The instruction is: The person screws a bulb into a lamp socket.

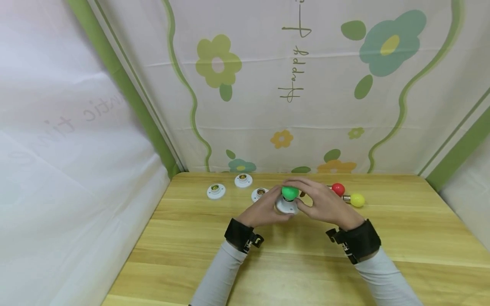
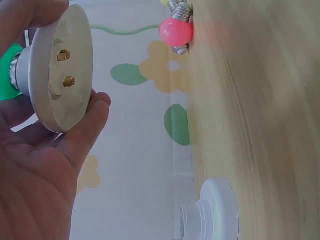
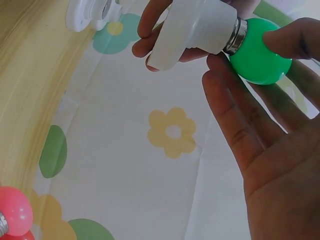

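sockets [image 1: 216, 192] nearby, bulbs [image 1: 338, 189] (right grip [image 1: 324, 202] partly blocking)

The left hand [image 1: 264, 211] covers part of the rightmost loose lamp holder [image 1: 257, 195]; the right hand [image 1: 323, 200] hides part of the base of the red bulb [image 1: 338, 189]. How deep the green bulb [image 1: 290, 193] sits inside the held holder [image 1: 286, 207] cannot be seen. Lettering [image 1: 292, 89] on the far curtain [image 1: 329, 110] runs past the head view's top edge.
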`<state>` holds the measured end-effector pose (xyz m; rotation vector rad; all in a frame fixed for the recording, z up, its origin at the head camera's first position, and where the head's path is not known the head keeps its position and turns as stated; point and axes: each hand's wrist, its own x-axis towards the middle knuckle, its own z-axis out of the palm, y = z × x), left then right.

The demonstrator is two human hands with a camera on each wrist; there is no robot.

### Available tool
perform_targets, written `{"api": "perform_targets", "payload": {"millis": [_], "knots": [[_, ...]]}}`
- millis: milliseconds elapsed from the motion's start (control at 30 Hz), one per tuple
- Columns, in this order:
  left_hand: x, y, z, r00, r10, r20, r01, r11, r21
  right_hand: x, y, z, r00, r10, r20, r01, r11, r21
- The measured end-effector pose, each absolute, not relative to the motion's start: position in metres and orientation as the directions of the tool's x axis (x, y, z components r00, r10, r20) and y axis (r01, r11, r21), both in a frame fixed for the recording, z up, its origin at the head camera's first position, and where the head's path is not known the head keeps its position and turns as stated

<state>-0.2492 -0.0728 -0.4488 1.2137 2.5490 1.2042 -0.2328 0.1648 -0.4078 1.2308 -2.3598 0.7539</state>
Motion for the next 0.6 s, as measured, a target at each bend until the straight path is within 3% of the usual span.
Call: {"api": "perform_targets", "payload": {"millis": [400,600], "knots": [[-0.2476,-0.0720,-0.4503,-0.685,0.680,0.262,0.644,0.396,0.655,-0.2332,0.1639,-0.4095,-0.555,-0.607,0.568,-0.822,0.505,-0.264],[-0.2472,-0.0716,-0.4493,-0.696,0.670,0.258,0.636,0.408,0.655,-0.2317,0.1641,-0.4083,-0.609,-0.588,0.533,-0.782,0.559,-0.276]]}}
